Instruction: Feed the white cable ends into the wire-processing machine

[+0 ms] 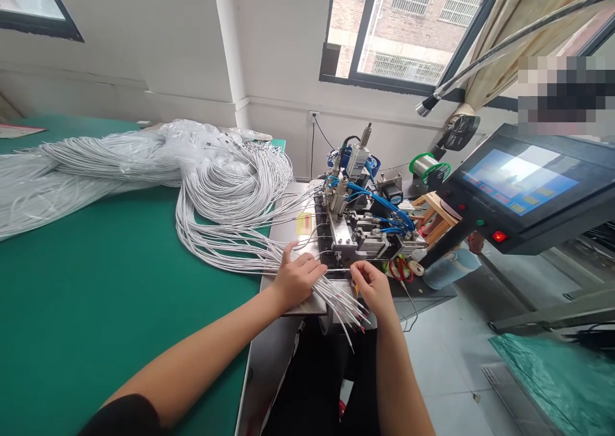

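My left hand (298, 281) rests over a bundle of white cables (339, 298), its fingers curled on them at the edge of a metal plate (288, 231). The bundle's loose ends fan out below and to the right of that hand. One white cable (340, 270) runs straight from my left fingertips to my right hand (372, 285), which pinches it near its end. Both hands are just in front of a bench machine (342, 231) with metal cylinders and blue air tubes. More cables trail from the machine's left side to a large coiled heap (235, 186).
Clear plastic bags (177, 145) cover part of the heap on the green table (144, 308). To the right are a control screen (523, 180), a solder wire spool (427, 166), red-handled scissors (401, 271) and a plastic container (451, 269). A person stands behind the screen.
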`<state>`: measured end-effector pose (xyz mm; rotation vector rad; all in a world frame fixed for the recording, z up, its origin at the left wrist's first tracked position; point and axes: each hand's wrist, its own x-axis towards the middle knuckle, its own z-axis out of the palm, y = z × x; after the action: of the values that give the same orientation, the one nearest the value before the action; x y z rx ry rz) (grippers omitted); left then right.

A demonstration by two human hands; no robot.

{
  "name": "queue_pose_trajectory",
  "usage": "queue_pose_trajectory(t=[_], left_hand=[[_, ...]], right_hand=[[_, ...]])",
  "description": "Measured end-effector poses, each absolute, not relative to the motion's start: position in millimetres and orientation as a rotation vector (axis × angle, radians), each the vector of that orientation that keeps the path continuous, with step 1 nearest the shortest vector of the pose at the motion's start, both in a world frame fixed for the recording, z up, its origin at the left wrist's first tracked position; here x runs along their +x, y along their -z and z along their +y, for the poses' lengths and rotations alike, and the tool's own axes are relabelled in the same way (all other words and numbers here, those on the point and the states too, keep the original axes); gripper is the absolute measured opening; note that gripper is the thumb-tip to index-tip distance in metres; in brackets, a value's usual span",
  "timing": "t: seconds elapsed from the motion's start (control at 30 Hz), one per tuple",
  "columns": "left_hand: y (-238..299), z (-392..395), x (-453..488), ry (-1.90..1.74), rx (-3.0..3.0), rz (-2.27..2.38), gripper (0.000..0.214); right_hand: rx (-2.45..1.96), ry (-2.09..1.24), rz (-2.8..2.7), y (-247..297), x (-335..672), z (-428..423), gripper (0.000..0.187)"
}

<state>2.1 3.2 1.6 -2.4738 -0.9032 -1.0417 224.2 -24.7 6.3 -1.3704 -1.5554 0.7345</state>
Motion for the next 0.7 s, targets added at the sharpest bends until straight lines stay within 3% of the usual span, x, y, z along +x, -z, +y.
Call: queue_pose_trajectory(t=[0.43, 0.7], left_hand=[[-0.9, 6.5, 2.7, 0.899, -2.569, -0.787, 0.021], [0.0, 7.3, 1.9, 0.852, -2.597, -0.815, 0.040]], right_hand=[[-1.172, -0.913, -1.519, -7.3, 210.9, -15.2, 0.029], [-1.477, -0.545, -1.658, 0.0, 225.1, -15.9, 0.029]])
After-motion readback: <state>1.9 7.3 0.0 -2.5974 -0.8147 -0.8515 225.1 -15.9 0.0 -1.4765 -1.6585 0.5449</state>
